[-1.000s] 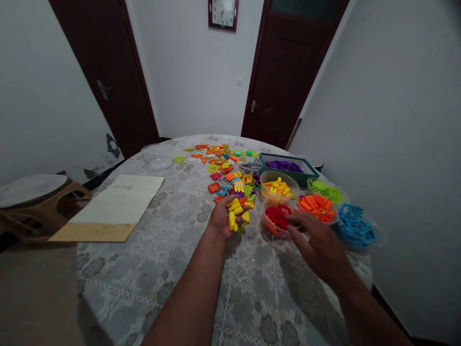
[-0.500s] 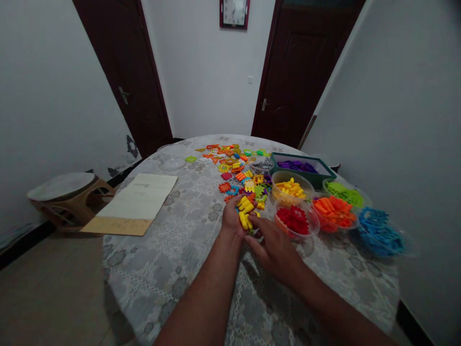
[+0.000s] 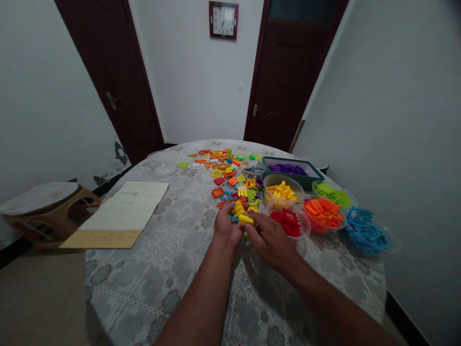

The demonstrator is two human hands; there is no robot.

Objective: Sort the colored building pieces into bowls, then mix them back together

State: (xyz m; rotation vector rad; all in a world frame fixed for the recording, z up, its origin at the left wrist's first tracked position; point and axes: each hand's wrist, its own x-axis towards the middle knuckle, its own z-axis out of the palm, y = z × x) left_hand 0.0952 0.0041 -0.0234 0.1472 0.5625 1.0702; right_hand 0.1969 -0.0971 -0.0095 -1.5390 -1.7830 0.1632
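Note:
My left hand (image 3: 226, 226) is cupped palm up around several yellow plastic building pieces (image 3: 238, 208), with a bit of blue showing among them. Between the thumb and fingertips of my right hand (image 3: 272, 240) is one yellow building piece (image 3: 246, 219), lying sideways over the left palm. Just beyond the hands spreads a pile of mixed toy pieces (image 3: 218, 192) in many colours. A clear bowl of red pieces (image 3: 286, 222) stands close to the right hand, and behind it is a bowl of yellow pieces (image 3: 283, 191).
Farther right are bowls of orange pieces (image 3: 323, 212), blue pieces (image 3: 366, 231) and green pieces (image 3: 332, 193). A green box (image 3: 312, 179) holds purple pieces. On the left lie an open paper pad (image 3: 124, 204) and a clear lid (image 3: 163, 170). A stool (image 3: 43, 206) stands beside the patterned table (image 3: 144, 288).
The yellow piece at my right fingertips now lies crosswise, apart from the others in the left palm. The whole view has shifted slightly, with the clock now lower.

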